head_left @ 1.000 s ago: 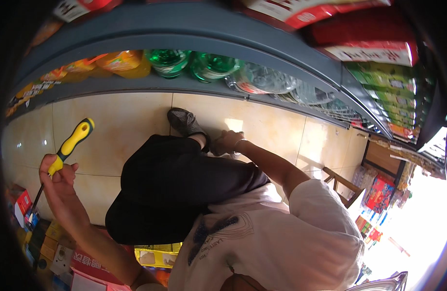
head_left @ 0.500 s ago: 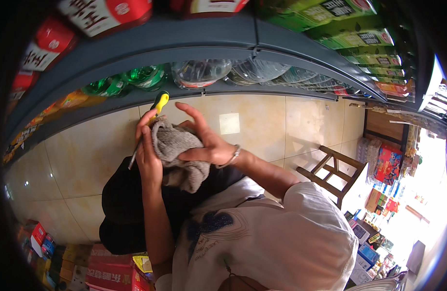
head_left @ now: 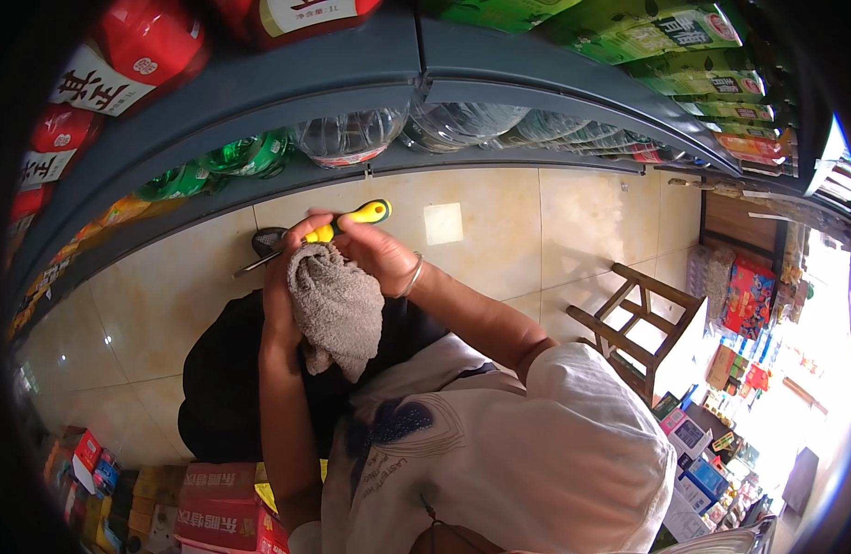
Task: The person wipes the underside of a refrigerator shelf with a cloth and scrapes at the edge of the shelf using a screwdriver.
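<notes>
Beyond the screwdriver [head_left: 322, 234], the shelf [head_left: 444, 162] holds clear bottles [head_left: 347, 137].

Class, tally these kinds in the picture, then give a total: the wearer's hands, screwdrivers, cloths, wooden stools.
Left hand and right hand: 2
Screwdriver: 1
Grey-brown cloth: 1
Wooden stool: 1
Total: 5

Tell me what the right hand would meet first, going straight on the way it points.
Likely the yellow-handled screwdriver, just ahead of the right hand; depth leaves unclear whether they touch.
</notes>
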`<control>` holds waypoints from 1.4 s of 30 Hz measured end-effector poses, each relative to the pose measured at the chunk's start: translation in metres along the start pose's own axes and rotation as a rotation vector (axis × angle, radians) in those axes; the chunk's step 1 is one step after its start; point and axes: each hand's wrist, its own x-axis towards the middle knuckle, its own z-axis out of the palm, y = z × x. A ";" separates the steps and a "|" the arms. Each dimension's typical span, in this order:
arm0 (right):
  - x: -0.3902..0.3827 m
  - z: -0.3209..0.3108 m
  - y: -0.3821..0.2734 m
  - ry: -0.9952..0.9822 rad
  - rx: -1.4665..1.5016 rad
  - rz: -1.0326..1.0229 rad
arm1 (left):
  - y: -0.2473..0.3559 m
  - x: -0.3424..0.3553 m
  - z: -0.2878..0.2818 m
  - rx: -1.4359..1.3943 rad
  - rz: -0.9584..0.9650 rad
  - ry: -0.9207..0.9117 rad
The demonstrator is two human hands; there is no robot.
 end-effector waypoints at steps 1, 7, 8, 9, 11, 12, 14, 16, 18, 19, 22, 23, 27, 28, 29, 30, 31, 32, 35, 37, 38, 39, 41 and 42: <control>-0.002 -0.021 0.006 0.061 0.100 -0.018 | -0.002 0.003 0.002 -0.039 -0.034 -0.022; -0.030 -0.078 -0.012 0.541 -0.079 -0.321 | -0.027 0.009 -0.050 0.149 -0.120 0.356; -0.043 -0.097 -0.030 0.652 -0.265 -0.400 | -0.023 0.007 -0.045 0.094 -0.119 0.343; -0.059 -0.117 -0.046 0.743 -0.414 -0.538 | -0.013 0.003 -0.034 0.039 -0.120 0.331; -0.083 -0.133 -0.075 0.847 -0.666 -0.738 | -0.002 -0.005 -0.029 -0.036 -0.109 0.334; -0.088 -0.130 -0.087 0.957 -0.785 -0.741 | -0.001 -0.005 -0.028 -0.001 -0.098 0.352; -0.095 -0.129 -0.103 1.027 -0.895 -0.780 | 0.000 -0.003 -0.025 0.066 -0.085 0.379; -0.093 -0.130 -0.107 1.059 -0.968 -0.827 | -0.004 -0.003 -0.030 0.083 -0.073 0.357; -0.090 -0.136 -0.107 1.077 -1.008 -0.828 | -0.008 -0.004 -0.035 0.094 -0.051 0.351; -0.089 -0.140 -0.106 1.088 -1.029 -0.829 | -0.008 -0.005 -0.033 0.078 -0.058 0.366; -0.085 -0.150 -0.103 1.115 -1.079 -0.829 | -0.005 -0.010 -0.029 0.051 -0.056 0.390; -0.082 -0.154 -0.102 1.107 -1.063 -0.829 | -0.004 -0.011 -0.030 0.054 -0.042 0.383; -0.070 -0.172 -0.097 1.094 -1.001 -0.815 | -0.007 -0.007 -0.036 0.073 -0.032 0.386; -0.067 -0.175 -0.096 1.094 -0.983 -0.805 | -0.008 -0.007 -0.036 0.068 -0.027 0.387; -0.065 -0.178 -0.093 1.088 -0.965 -0.817 | -0.008 -0.007 -0.034 0.064 -0.022 0.387; -0.065 -0.180 -0.094 1.101 -0.973 -0.815 | -0.008 -0.007 -0.034 0.060 -0.017 0.387; -0.064 -0.181 -0.094 1.112 -0.980 -0.812 | -0.007 -0.009 -0.034 0.061 -0.015 0.379; -0.063 -0.182 -0.094 1.124 -0.987 -0.810 | -0.007 -0.010 -0.035 0.061 -0.012 0.371; -0.063 -0.187 -0.096 1.104 -1.020 -0.850 | -0.005 -0.011 -0.033 0.072 -0.008 0.358; -0.065 -0.189 -0.102 1.118 -1.058 -0.888 | -0.004 -0.011 -0.031 0.084 0.003 0.366; -0.066 -0.189 -0.104 1.125 -1.076 -0.907 | -0.003 -0.011 -0.030 0.090 0.013 0.376; -0.067 -0.190 -0.106 1.128 -1.031 -0.892 | -0.003 -0.012 -0.029 0.097 0.023 0.386; -0.068 -0.190 -0.109 1.150 -0.986 -0.871 | -0.003 -0.012 -0.031 0.078 0.019 0.380; -0.068 -0.190 -0.110 1.160 -0.963 -0.861 | -0.003 -0.012 -0.031 0.069 0.018 0.376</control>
